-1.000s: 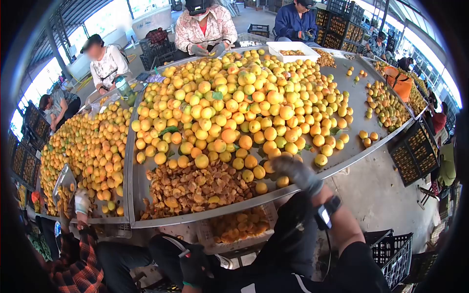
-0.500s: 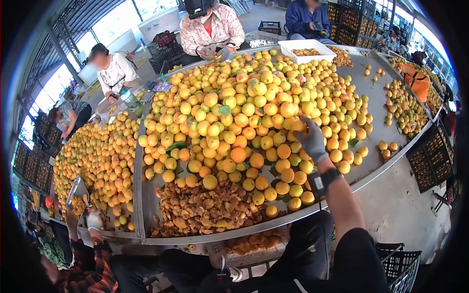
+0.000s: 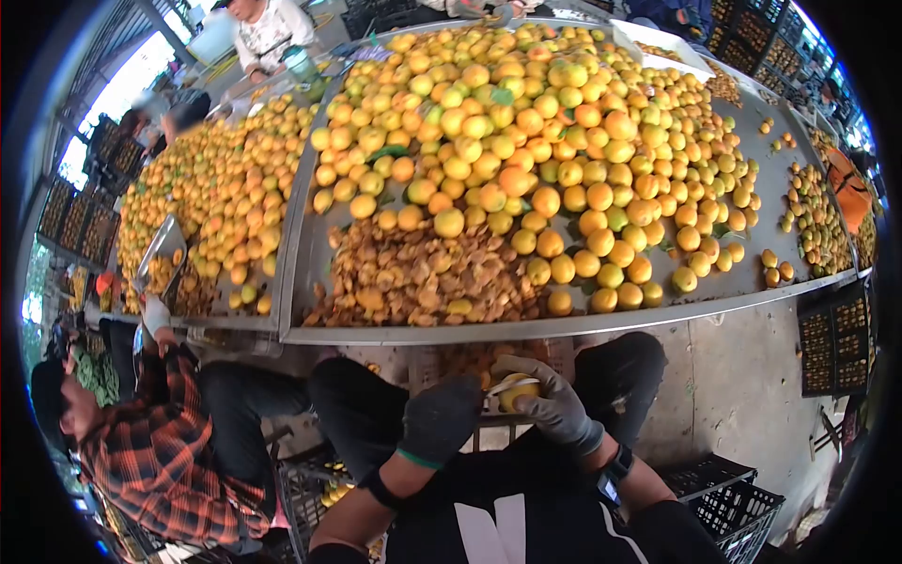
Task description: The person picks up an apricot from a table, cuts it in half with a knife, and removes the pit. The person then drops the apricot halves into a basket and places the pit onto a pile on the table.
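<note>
My right hand (image 3: 561, 411), in a grey glove, is closed around a yellow apricot (image 3: 518, 392) above my lap. Close beside it is my left hand (image 3: 439, 419), in a dark glove with a green cuff, its fingers curled. A thin pale edge shows between this hand and the apricot, but I cannot make out what it is. Beyond my hands, a big heap of apricots (image 3: 512, 180) covers the metal table (image 3: 315, 237). A pile of brown-orange fruit pieces (image 3: 423, 277) lies at the near side of the heap.
To my left, a person in a plaid shirt (image 3: 164, 449) works with a metal scoop (image 3: 163, 252) at another heap. Below the table's front edge is a container of fruit pieces (image 3: 451, 360). Black crates (image 3: 738, 512) stand at lower right. A white tray (image 3: 662, 54) sits at the back.
My right hand has come back from the heap to my lap, now holding an apricot. My left hand has come into view beside it. The view has tilted downward.
</note>
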A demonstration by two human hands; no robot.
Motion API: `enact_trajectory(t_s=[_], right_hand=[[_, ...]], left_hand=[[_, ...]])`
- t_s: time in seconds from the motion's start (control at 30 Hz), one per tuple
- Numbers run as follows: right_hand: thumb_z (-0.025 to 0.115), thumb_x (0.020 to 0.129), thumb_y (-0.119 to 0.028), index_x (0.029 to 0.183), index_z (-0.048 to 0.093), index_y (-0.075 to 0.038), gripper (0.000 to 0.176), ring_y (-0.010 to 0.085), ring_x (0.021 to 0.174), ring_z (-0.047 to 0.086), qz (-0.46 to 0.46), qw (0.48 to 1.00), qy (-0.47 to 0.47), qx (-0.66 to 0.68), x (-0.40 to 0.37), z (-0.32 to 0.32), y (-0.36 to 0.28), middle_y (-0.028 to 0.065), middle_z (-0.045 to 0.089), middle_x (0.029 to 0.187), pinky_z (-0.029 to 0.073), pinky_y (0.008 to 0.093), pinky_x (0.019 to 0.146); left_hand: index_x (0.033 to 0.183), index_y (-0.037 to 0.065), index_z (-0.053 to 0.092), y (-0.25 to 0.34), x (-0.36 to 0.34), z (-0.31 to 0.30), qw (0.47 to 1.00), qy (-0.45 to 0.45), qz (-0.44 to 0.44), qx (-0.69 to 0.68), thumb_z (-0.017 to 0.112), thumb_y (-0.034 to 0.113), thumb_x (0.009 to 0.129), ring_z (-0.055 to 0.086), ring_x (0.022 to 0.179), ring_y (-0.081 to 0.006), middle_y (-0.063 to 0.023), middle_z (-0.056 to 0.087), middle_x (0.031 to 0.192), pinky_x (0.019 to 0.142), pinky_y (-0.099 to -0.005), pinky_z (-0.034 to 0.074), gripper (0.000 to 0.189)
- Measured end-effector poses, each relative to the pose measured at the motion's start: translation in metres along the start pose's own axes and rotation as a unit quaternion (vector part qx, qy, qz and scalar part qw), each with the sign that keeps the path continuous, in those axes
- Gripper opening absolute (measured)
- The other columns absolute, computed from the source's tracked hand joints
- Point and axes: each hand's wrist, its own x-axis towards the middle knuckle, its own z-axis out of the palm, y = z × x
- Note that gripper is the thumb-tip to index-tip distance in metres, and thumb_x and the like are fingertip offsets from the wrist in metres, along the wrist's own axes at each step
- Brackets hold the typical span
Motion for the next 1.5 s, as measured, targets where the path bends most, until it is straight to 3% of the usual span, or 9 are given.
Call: enact_trajectory(t_s=[0.1, 0.2, 0.3, 0.37, 0.47, 0.57, 0.87, 1.3, 1.5], right_hand=[[0.071, 0.08, -0.015, 0.108, 0.061, -0.005, 0.031, 0.0204, 0.101, 0.059, -0.103, 0.966, 0.009, -0.236, -0.008, 0.002, 0.015, 0.0106, 0.057, 0.115, 0.048, 0.0331, 0.089], [0.069, 0.081, -0.009, 0.099, 0.064, -0.004, 0.019, 0.0197, 0.101, 0.058, -0.085, 0.982, 0.001, -0.171, -0.021, 0.013, 0.005, 0.0105, 0.057, 0.112, 0.047, 0.0315, 0.088], [0.071, 0.079, -0.009, 0.102, 0.061, -0.005, 0.025, 0.0208, 0.105, 0.056, -0.018, 0.99, -0.015, -0.138, -0.028, 0.019, 0.008, 0.0108, 0.053, 0.116, 0.047, 0.0325, 0.088], [0.076, 0.074, -0.006, 0.118, 0.051, -0.005, 0.05, 0.0212, 0.106, 0.057, -0.116, 0.986, -0.09, -0.073, -0.024, 0.016, 0.02, 0.0098, 0.046, 0.124, 0.045, 0.033, 0.094], [0.081, 0.07, -0.021, 0.121, 0.046, -0.005, 0.064, 0.0218, 0.108, 0.055, -0.074, 0.992, -0.057, -0.087, -0.035, 0.016, 0.025, 0.0106, 0.044, 0.126, 0.046, 0.033, 0.092], [0.079, 0.073, -0.035, 0.128, 0.04, -0.004, 0.075, 0.0211, 0.108, 0.055, -0.009, 0.993, -0.052, -0.11, -0.041, 0.013, 0.031, 0.0098, 0.05, 0.121, 0.046, 0.0326, 0.093], [0.078, 0.072, -0.004, 0.123, 0.046, -0.009, 0.061, 0.0124, 0.099, 0.052, -0.025, 0.978, 0.003, -0.206, -0.061, 0.038, 0.031, 0.0026, 0.052, 0.109, 0.043, 0.0258, 0.089], [0.072, 0.076, -0.007, 0.116, 0.049, -0.005, 0.046, 0.0123, 0.099, 0.054, -0.086, 0.891, 0.062, -0.441, -0.059, 0.052, 0.03, 0.0046, 0.053, 0.109, 0.047, 0.0263, 0.086], [0.07, 0.082, -0.018, 0.111, 0.05, -0.001, 0.039, 0.0127, 0.089, 0.058, 0.112, 0.989, 0.097, 0.024, -0.057, 0.041, 0.041, 0.0062, 0.054, 0.105, 0.051, 0.0243, 0.075]], left_hand=[[0.1, 0.005, 0.059, -0.001, -0.016, -0.001, 0.991, 0.066, 0.101, -0.054, 0.066, 0.025, 0.082, 0.064, 0.064, -0.0274, -0.0137, 0.064, 0.081, 0.057, -0.0367, 0.05, 0.029], [0.104, 0.006, 0.056, -0.004, -0.031, -0.007, 0.895, -0.125, 0.002, -0.428, 0.063, 0.026, 0.086, 0.062, 0.064, -0.0245, -0.0139, 0.059, 0.076, 0.055, -0.0356, 0.047, 0.028], [0.104, 0.004, 0.054, -0.007, -0.046, -0.014, 0.85, -0.117, 0.005, -0.514, 0.064, 0.025, 0.086, 0.063, 0.067, -0.0275, -0.0147, 0.062, 0.082, 0.058, -0.0364, 0.049, 0.029], [0.105, 0.003, 0.053, -0.011, -0.051, -0.018, 0.817, -0.11, 0.007, -0.566, 0.065, 0.024, 0.086, 0.064, 0.07, -0.0295, -0.0153, 0.064, 0.087, 0.06, -0.037, 0.05, 0.03], [0.107, 0.002, 0.056, -0.015, -0.048, -0.023, 0.962, 0.073, 0.037, -0.262, 0.066, 0.023, 0.084, 0.063, 0.068, -0.0316, -0.0141, 0.065, 0.088, 0.06, -0.0393, 0.05, 0.032], [0.108, 0.005, 0.06, -0.017, -0.053, -0.006, 0.948, 0.224, 0.133, -0.18, 0.067, 0.019, 0.08, 0.063, 0.069, -0.0305, -0.0117, 0.065, 0.088, 0.059, -0.0405, 0.05, 0.032], [0.107, 0.009, 0.064, -0.007, -0.073, 0.009, 0.962, 0.197, 0.19, -0.001, 0.059, 0.011, 0.078, 0.064, 0.068, -0.0237, -0.0101, 0.066, 0.09, 0.056, -0.0339, 0.049, 0.03], [0.106, 0.007, 0.061, -0.003, -0.06, 0.025, 0.975, 0.11, 0.141, -0.133, 0.064, 0.01, 0.075, 0.065, 0.079, -0.0294, -0.0137, 0.065, 0.092, 0.063, -0.0382, 0.051, 0.031], [0.109, 0.006, 0.056, -0.009, -0.045, 0.04, 0.971, 0.088, 0.174, -0.14, 0.066, 0.013, 0.076, 0.064, 0.082, -0.0326, -0.017, 0.063, 0.094, 0.066, -0.0387, 0.051, 0.034]])
